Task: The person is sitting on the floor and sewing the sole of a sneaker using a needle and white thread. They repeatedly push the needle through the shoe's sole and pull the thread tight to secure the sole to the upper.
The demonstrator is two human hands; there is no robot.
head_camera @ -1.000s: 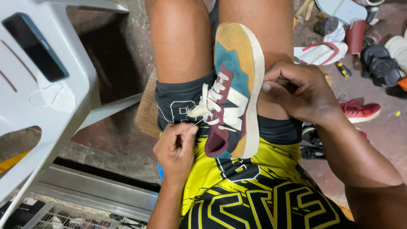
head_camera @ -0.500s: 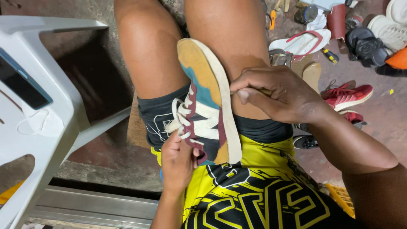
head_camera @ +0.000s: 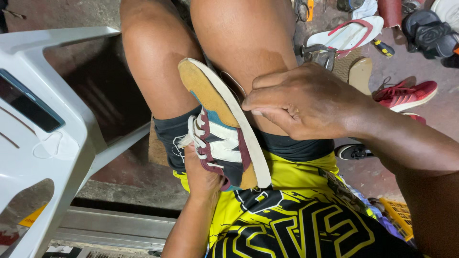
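Compared with a second ago, the multicoloured sneaker with its mustard-and-teal sole and white rim [head_camera: 224,129] is lying lower and more slanted across the person's lap, with the toe now pointing up toward the left knee. The view is also coming closer, so the hands are filling more of the picture. It seems that the work along the edge of the sole is going on and the shoe is being turned for a better angle.

The right hand [head_camera: 306,102] is reaching in from the right side, wrist bent, with the fingers pressed together and curled down against the white rim of the sole; they appear to be pinching something very thin there, but I cannot tell what. The left hand [head_camera: 203,174] is coming up from below, under the laced upper, gripping the shoe from beneath; its fingers are mostly hidden.

Beside the left knee a white plastic chair [head_camera: 57,143] is standing. On the floor at the right, a red sports shoe [head_camera: 406,94] and a white flip-flop with red straps [head_camera: 346,34] are lying well apart from the hands.
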